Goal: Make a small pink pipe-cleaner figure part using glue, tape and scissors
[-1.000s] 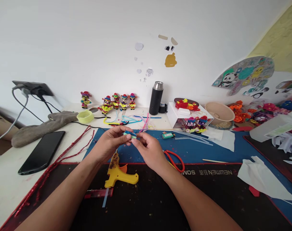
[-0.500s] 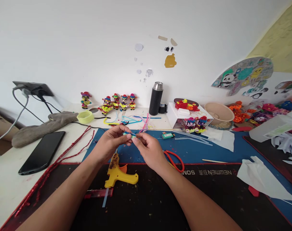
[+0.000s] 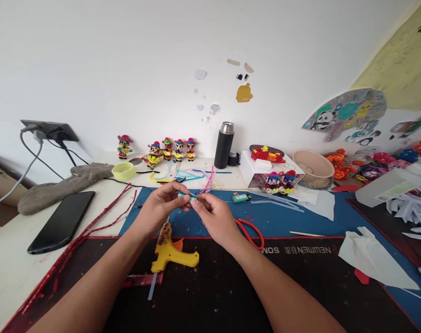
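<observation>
Both hands meet over the blue mat (image 3: 276, 222), fingertips pinched together. Between them is a small light green and blue piece (image 3: 188, 196), mostly covered by the fingers. My left hand (image 3: 164, 203) is closed on its left end, thumb on top. My right hand (image 3: 213, 213) pinches its right side. Just below the hands lies a yellow glue gun (image 3: 172, 254) with a glue stick poking from its back end. A loop of red pipe cleaner (image 3: 254, 233) rests right of my right wrist.
Small figures (image 3: 154, 155) stand along the wall beside a black flask (image 3: 224, 145). A phone (image 3: 63, 222) and red tinsel stems (image 3: 82, 236) lie left. White paper (image 3: 373, 259), a bowl (image 3: 313, 165) and a white box (image 3: 254, 173) are right.
The view has shifted slightly, so the background sits a little lower. Both hands keep their pinch on the small piece, with only slight finger movement.
</observation>
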`<state>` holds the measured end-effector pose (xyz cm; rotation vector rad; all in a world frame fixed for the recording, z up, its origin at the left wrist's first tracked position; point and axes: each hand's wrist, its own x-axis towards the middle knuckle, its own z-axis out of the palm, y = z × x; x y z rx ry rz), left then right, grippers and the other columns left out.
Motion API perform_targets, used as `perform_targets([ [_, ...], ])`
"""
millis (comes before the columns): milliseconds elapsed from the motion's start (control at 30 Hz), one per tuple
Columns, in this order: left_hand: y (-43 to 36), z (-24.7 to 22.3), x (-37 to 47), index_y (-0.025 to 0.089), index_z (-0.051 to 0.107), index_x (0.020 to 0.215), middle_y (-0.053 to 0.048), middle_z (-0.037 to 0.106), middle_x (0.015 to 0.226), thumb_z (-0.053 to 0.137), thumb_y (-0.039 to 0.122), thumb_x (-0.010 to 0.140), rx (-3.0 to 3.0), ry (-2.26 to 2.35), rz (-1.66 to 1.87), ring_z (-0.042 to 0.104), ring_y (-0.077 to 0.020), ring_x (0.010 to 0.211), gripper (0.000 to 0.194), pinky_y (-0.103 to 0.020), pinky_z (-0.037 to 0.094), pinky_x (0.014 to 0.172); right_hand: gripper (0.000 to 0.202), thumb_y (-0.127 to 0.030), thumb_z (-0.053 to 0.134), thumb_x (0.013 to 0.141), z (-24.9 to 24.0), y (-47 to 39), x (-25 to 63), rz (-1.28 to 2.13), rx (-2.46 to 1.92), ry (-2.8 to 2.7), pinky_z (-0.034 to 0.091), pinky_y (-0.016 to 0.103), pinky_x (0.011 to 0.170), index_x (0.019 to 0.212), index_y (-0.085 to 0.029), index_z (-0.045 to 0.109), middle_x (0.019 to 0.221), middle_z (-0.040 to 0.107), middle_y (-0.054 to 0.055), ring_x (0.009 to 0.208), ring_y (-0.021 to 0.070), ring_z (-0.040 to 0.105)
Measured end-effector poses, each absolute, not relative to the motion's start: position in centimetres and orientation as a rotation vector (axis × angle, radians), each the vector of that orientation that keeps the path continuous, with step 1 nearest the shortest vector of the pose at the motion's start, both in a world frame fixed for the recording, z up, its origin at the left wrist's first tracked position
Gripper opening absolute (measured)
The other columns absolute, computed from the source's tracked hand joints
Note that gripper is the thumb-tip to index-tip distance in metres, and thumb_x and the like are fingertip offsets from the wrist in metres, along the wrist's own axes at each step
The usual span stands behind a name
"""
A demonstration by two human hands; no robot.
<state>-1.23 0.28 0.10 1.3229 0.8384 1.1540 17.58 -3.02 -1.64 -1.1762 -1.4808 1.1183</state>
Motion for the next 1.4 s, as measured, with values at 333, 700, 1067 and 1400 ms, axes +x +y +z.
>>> perform_targets([
  [333,0.4,-0.2,-1.1,0.019,0.079,0.092,-0.002,0.075,0.083,0.096,0.041,0.079,1.327,0.828,1.153,0.071,-0.0154,0.067,0.030,-0.029,0.061,0.069,0.040,-0.058,0.065,0.099,-1.7,-2.8,17.7,1.181,-1.132,-1.434,0.035,0.025,0.050,0.103,-0.019,0.074,0.066,0.049,-0.003,0.053,0.0124,0.042],
  [700,0.6,-0.6,-1.4,0.018,0.079,0.088,-0.005,0.078,0.088,0.095,0.043,0.079,1.327,0.844,1.070,0.073,-0.0174,0.072,0.031,-0.031,0.060,0.073,0.043,-0.062,0.067,0.094,-1.6,-2.5,18.0,1.159,-1.183,-1.450,0.032,0.026,0.049,0.087,-0.020,0.070,0.060,0.047,-0.004,0.052,0.0134,0.043],
  [1067,0.6,-0.5,-1.2,0.018,0.077,0.089,-0.005,0.077,0.089,0.095,0.047,0.077,1.354,0.883,1.059,0.071,-0.0188,0.075,0.035,-0.033,0.059,0.076,0.050,-0.070,0.072,0.091,-2.1,-2.2,17.8,1.295,-1.118,-1.359,0.031,0.025,0.045,0.092,-0.020,0.068,0.059,0.047,-0.006,0.047,0.0108,0.039],
  [1400,0.2,-0.4,-0.5,0.020,0.079,0.101,-0.006,0.077,0.100,0.095,0.040,0.078,1.404,0.862,1.139,0.071,-0.0207,0.088,0.034,-0.034,0.059,0.082,0.049,-0.067,0.076,0.088,-2.2,-1.9,17.8,1.288,-1.117,-1.296,0.030,0.024,0.044,0.096,-0.020,0.068,0.062,0.053,-0.005,0.046,0.0097,0.040],
])
